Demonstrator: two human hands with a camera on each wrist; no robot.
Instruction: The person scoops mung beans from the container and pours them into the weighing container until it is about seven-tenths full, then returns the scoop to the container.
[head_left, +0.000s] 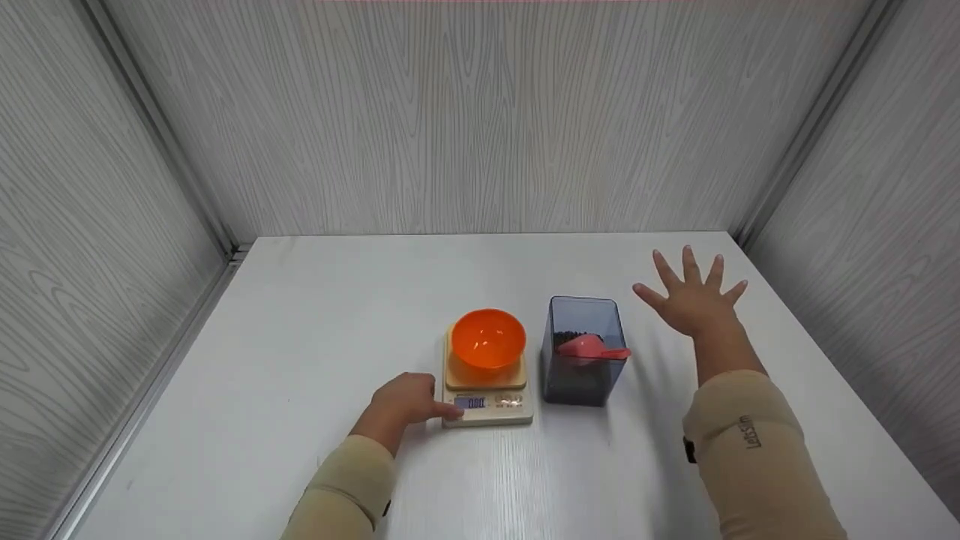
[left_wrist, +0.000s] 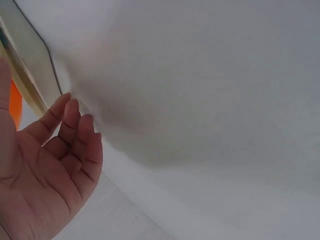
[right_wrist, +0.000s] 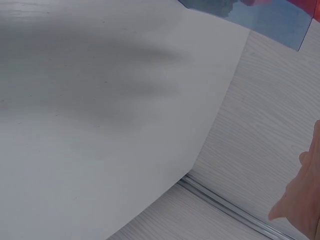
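Observation:
My left hand (head_left: 407, 397) holds the front left corner of a cream digital kitchen scale (head_left: 491, 417). The thumb lies over the corner beside the lit display (head_left: 470, 403), and the other fingers curl along the left side. In the left wrist view, those fingertips (left_wrist: 70, 100) come right at the edge of the scale (left_wrist: 37, 60). An orange bowl (head_left: 488, 339) sits on the weighing plate. Off to the right, my right hand (head_left: 691, 300) is held with its fingers spread wide, nothing in it. Only part of that hand (right_wrist: 302, 195) shows in the right wrist view.
Right of the scale stands a clear bluish square container (head_left: 581, 386) with small dark grains inside. A pink scoop (head_left: 589, 347) lies in it, its handle over the rim. Pale wood-grain panels (head_left: 480, 112) enclose the white table (head_left: 337, 300) at the back and sides.

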